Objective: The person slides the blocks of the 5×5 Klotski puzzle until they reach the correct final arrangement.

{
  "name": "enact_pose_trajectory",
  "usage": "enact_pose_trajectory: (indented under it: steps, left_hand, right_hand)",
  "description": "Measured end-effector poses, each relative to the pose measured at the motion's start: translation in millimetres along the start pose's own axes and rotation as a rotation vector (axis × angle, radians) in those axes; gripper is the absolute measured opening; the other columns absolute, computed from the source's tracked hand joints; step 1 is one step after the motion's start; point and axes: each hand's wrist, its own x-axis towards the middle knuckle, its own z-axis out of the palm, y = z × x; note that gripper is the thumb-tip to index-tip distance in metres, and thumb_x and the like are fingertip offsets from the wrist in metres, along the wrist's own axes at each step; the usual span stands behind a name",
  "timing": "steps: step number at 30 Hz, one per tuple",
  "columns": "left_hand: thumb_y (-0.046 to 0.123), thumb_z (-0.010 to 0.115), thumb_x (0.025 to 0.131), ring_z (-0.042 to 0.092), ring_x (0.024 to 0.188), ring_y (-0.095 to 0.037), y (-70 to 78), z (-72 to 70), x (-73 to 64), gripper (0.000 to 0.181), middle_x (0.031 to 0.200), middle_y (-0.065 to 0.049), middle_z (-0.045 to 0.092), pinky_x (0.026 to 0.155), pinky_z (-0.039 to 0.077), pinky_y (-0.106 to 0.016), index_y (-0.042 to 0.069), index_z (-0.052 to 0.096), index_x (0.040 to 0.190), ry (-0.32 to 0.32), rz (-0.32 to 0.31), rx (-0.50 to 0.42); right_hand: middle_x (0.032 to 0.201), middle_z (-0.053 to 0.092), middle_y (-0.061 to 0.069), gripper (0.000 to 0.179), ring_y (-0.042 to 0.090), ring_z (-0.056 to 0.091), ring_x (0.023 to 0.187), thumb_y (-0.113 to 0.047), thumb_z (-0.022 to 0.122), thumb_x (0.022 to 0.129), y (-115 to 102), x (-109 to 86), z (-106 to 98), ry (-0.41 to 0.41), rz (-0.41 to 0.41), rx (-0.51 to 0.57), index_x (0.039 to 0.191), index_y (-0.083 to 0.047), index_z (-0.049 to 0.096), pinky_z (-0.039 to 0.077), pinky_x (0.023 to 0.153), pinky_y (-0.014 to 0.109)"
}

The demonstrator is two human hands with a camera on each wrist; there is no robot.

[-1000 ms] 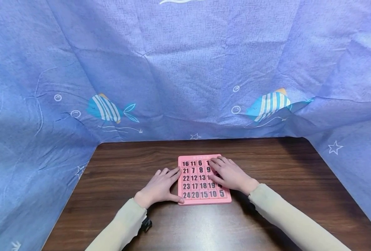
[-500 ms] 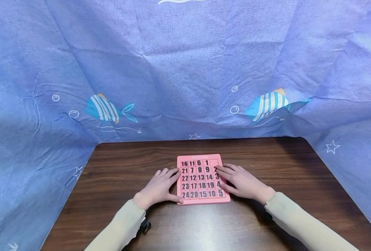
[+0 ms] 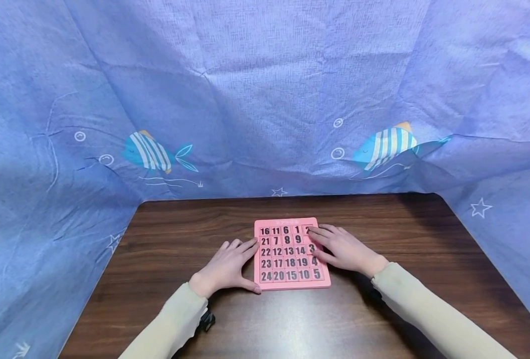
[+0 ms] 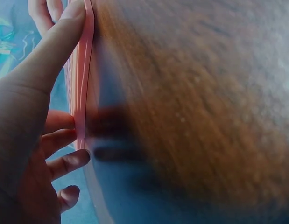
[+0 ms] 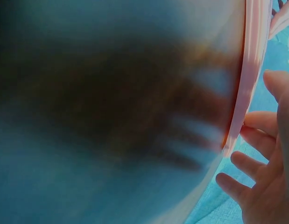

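Atop table [image 3: 184,227], numbered tiles [image 3: 289,252] in tray [image 3: 293,285], left grip [image 3: 226,266] holding tray, right grip [image 3: 348,252] uncurled

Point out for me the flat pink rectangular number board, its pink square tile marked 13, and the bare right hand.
Flat pink rectangular number board [image 3: 293,285]: head view, near rim.
Pink square tile marked 13 [image 3: 289,251]: head view, its printed number.
Bare right hand [image 3: 347,251]: head view, back of the hand.

Flat pink plastic board [image 4: 81,105] is seen edge-on; edge is touched by thumb [image 4: 46,56] & index fingertip [image 4: 65,121] of bare L hand [image 4: 20,119]. Little finger [image 4: 68,198] is held apart. R hand [image 4: 41,16] is mostly cut off, top-L. Glossy brown wood-grain tabletop [image 4: 195,102] is streaked w/ dark blurry shadows; light-blue patterned cloth [image 4: 18,32] is part-hidden.
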Motion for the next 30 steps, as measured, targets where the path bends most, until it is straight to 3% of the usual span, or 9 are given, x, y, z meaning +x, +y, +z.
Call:
enact_pose_trajectory:
  steps: [5,13,18,25,30]
  left_hand:
    - [0.076,0.081,0.069,0.050,0.128,-0.027,1.2,0.0,-0.3,0.117,0.164,-0.008,0.043,0.101,0.040,-0.049,0.009,0.046,0.158,0.013,0.020,0.025]
    - [0.076,0.081,0.069,0.049,0.130,-0.029,1.4,-1.4,-0.8,0.118,0.165,-0.009,0.041,0.104,0.040,-0.051,0.009,0.045,0.158,0.006,0.011,0.016]
    - [0.076,0.081,0.069,0.049,0.130,-0.028,2.5,-1.0,0.1,0.117,0.164,-0.009,0.042,0.104,0.040,-0.051,0.008,0.046,0.158,0.000,0.011,0.012]
    - [0.076,0.081,0.069,0.048,0.130,-0.029,2.1,-0.2,0.3,0.117,0.165,-0.008,0.041,0.106,0.039,-0.053,0.009,0.046,0.158,-0.008,-0.001,-0.003]
    - [0.075,0.082,0.069,0.049,0.128,-0.029,2.7,-1.5,0.7,0.117,0.164,-0.008,0.042,0.104,0.040,-0.052,0.009,0.046,0.158,-0.003,-0.003,-0.007]
  right_hand:
    - [0.155,0.054,0.013,0.057,0.039,0.048,0.141,-0.042,0.060,0.104,1.8,4.3,-0.4,-0.028,0.035,0.003,0.150,-0.008,0.058,0.038,0.112,0.062]
    - [0.157,0.051,0.012,0.060,0.037,0.046,0.144,-0.044,0.060,0.104,0.0,2.4,0.6,-0.025,0.024,-0.007,0.152,-0.008,0.055,0.038,0.112,0.061]
    - [0.157,0.051,0.011,0.056,0.037,0.046,0.144,-0.042,0.059,0.105,-1.4,-10.7,-2.1,-0.019,0.016,0.011,0.150,-0.010,0.058,0.038,0.112,0.062]
    - [0.157,0.050,0.015,0.048,0.038,0.048,0.141,-0.043,0.061,0.104,-2.3,-34.7,-1.0,0.014,-0.071,-0.004,0.148,-0.022,0.063,0.040,0.109,0.061]
    - [0.159,0.046,0.017,0.048,0.037,0.047,0.141,-0.046,0.059,0.105,-1.3,-35.5,-0.4,0.012,-0.015,0.014,0.149,-0.027,0.061,0.040,0.109,0.062]
